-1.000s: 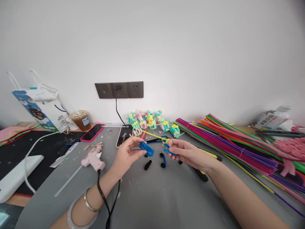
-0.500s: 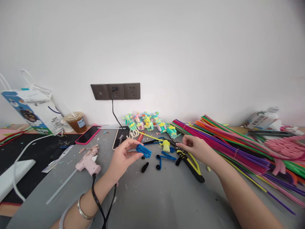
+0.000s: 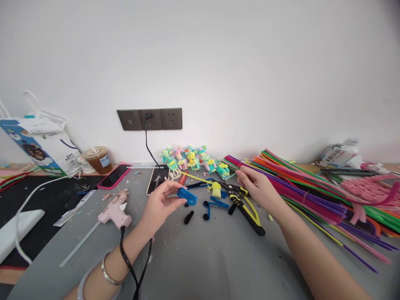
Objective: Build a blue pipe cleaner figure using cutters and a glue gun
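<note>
Between the thumb and fingers of my left hand (image 3: 162, 203) is a small bundle of folded blue pipe cleaners (image 3: 187, 196), held above the table. My right hand (image 3: 254, 183) is raised beside the black-and-yellow pliers (image 3: 246, 210), fingertips pressed together; whether anything is in them I cannot make out. Left of the pliers' jaws sits a yellow pipe-cleaner piece (image 3: 216, 189) shaped like a tassel. Bent blue pipe cleaners with black coiled ends (image 3: 215, 203) lie just below it, near a short black fuzzy piece (image 3: 189, 217).
A pink glue gun (image 3: 115, 214) with a black cord lies at left, near a pink-cased phone (image 3: 114, 176) and a drink cup (image 3: 99, 160). Small colourful pipe-cleaner figures (image 3: 193, 160) crowd the wall. Long pipe-cleaner bundles (image 3: 312, 200) cover the right side.
My right hand has lifted off the pliers, up and slightly right, uncovering their jaws. My left hand still holds the blue bundle. The whole view has shifted a little.
</note>
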A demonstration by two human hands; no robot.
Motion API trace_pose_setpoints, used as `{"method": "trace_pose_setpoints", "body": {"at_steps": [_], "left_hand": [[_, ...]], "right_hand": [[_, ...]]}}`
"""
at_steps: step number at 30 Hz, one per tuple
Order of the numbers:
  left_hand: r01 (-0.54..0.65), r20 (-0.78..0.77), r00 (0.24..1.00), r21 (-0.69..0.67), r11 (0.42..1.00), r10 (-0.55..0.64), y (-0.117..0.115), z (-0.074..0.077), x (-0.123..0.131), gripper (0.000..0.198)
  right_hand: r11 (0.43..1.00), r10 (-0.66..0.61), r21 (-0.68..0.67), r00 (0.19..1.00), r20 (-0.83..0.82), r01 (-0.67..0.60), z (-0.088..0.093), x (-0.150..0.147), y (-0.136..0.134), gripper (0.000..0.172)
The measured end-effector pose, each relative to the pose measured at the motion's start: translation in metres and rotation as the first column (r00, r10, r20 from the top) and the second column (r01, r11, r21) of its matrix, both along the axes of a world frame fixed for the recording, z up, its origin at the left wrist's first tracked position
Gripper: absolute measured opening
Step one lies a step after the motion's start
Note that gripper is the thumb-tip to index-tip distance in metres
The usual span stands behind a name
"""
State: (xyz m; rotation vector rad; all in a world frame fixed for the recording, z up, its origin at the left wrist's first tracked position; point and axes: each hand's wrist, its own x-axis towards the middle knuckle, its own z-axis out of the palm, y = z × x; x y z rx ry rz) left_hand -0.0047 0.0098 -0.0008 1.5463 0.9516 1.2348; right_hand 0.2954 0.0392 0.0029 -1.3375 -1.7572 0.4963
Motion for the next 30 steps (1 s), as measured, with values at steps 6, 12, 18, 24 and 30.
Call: {"method": "trace_pose_setpoints", "body": {"at_steps": [6,12,18,24,30], "left_hand": [[-0.004,0.006,1.0,-0.009,1.0,0.004,0.001,-0.001,0.0,0.026],[-0.015,-0.01,1.0,-0.013,1.0,0.015,0.001,-0.001,0.0,0.026],[-0.005,-0.011,1.0,-0.011,1.0,0.005,0.0,-0.001,-0.001,0.026],[-0.009,-0.025,1.0,-0.008,1.0,0.009,-0.001,0.0,-0.001,0.025],[-0.017,-0.04,0.999,-0.003,1.0,0.017,-0.001,0.0,-0.001,0.024]], "right_hand": [[0.925,0.379,0.04,0.909,-0.175,-0.378,0.01,-0.027,-0.017,0.034],[0.873,0.472,-0.021,0.854,-0.219,-0.488,0.009,-0.038,-0.023,0.017],[0.883,0.456,-0.059,0.882,-0.121,-0.465,0.011,-0.034,-0.021,0.018],[0.938,0.344,-0.101,0.859,0.38,-0.331,-0.001,-0.028,-0.011,0.012],[0.953,0.286,-0.23,0.828,0.482,-0.196,-0.007,-0.031,-0.009,0.004]]}}
